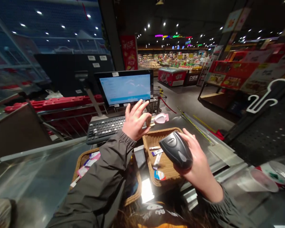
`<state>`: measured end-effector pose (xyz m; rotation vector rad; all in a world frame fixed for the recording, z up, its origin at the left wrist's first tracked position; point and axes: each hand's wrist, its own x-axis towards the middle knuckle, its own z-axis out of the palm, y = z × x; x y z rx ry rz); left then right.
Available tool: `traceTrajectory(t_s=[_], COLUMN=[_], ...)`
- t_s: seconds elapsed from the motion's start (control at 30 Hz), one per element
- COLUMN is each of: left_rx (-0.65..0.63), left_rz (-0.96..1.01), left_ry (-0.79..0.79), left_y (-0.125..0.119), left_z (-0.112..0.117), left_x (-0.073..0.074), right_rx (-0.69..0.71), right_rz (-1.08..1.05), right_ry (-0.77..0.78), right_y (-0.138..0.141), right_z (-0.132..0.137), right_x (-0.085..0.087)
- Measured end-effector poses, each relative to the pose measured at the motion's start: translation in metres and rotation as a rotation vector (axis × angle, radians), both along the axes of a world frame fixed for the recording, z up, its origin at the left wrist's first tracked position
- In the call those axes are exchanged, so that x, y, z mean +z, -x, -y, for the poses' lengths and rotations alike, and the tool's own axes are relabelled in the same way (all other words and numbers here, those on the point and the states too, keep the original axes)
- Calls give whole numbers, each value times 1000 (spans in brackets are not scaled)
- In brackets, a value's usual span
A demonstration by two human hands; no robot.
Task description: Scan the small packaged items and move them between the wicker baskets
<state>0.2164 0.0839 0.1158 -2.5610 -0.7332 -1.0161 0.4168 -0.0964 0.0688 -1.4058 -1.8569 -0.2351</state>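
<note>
My left hand [136, 123] is raised in front of the monitor, above the right end of the keyboard [106, 126]. Its thumb and forefinger are pinched on a small pink and white item [160, 118] with an oval white part; the other fingers stretch out. On the right, my right hand [199, 161] is wrapped around a black handheld barcode scanner [177, 150]. The scanner hangs over a wicker basket [149, 136] that has several small wrapped sticks [157, 160] and a blue and red packet [159, 175] in it.
A lit monitor [127, 87] stands behind the keyboard, with a second dark screen [68, 71] to its left. Another wicker basket [79, 158] with packets lies under my left sleeve. At right are a plastic cup [257, 180] and a white hanger [263, 96].
</note>
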Motion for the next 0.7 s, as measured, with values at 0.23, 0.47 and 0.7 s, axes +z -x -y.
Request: traceTrajectory(t_s=[0.23, 0.47, 0.7], left_rx=[134, 216, 254], left_rz=[8, -18, -9], left_ry=[49, 65, 65], left_y=[64, 115, 143], left_z=[23, 41, 47], left_x=[5, 7, 5], right_rx=[121, 212, 261], right_rz=[43, 75, 87], right_ry=[19, 16, 33], right_y=[48, 88, 110], right_z=[0, -1, 0], right_x=[7, 10, 11])
